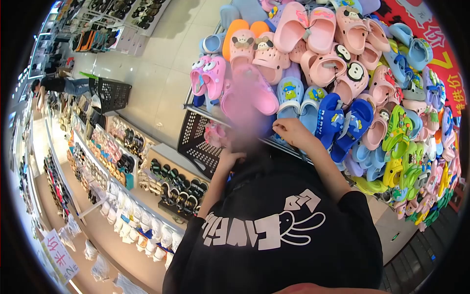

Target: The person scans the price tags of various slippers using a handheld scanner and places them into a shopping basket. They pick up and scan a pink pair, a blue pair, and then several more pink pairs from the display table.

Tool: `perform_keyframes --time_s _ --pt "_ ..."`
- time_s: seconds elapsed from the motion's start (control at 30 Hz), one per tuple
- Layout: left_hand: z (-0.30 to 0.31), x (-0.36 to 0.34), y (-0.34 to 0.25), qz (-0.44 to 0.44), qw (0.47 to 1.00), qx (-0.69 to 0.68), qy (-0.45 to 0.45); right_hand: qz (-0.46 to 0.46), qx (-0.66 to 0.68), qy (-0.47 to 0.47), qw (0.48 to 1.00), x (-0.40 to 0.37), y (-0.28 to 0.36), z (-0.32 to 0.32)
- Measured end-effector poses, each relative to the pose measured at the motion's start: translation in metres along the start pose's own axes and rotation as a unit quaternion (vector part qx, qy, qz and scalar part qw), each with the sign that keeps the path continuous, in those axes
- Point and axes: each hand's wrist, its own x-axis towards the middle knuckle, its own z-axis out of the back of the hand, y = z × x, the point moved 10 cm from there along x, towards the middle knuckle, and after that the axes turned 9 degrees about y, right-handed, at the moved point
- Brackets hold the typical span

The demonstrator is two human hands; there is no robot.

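Black basket (198, 158): left hand (232, 159) just beside it; right hand (290, 130) to its right, fingers curled. We cannot tell either grip's hold; we should keep wrists clear of it.

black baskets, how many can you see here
2: a near black basket just beyond the left hand, and a farther black basket at upper left, near the person in the background. Others may be hidden.
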Motion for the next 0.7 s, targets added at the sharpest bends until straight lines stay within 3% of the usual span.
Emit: perform_keyframes --time_s 0.23,0.3,0.47,0.57,0.67,0.7 --pt "-0.006 0.030 0.019 0.028 0.995 0.030 0.087 0.036 -0.084 -0.067 0.994 -0.006 0.010 0.013" --pt "-0.004 0.025 0.006 -0.003 0.998 0.013 0.065 0.030 -0.072 -0.040 0.996 -0.012 0.019 0.012" --pt "-0.002 0.022 0.010 0.013 0.997 0.037 0.069 0.069 -0.084 -0.053 0.993 -0.030 0.027 0.011" --pt "-0.013 0.020 0.001 0.014 0.990 0.071 0.123 0.065 -0.076 -0.047 0.994 -0.049 0.039 0.017" --pt "-0.026 0.005 -0.023 0.005 0.984 0.118 0.130 0.058 -0.137 -0.117 0.982 -0.073 0.038 0.037" --pt "-0.032 0.000 -0.034 0.002 0.983 0.138 0.124 0.012 -0.121 -0.145 0.982 -0.078 0.021 0.048"
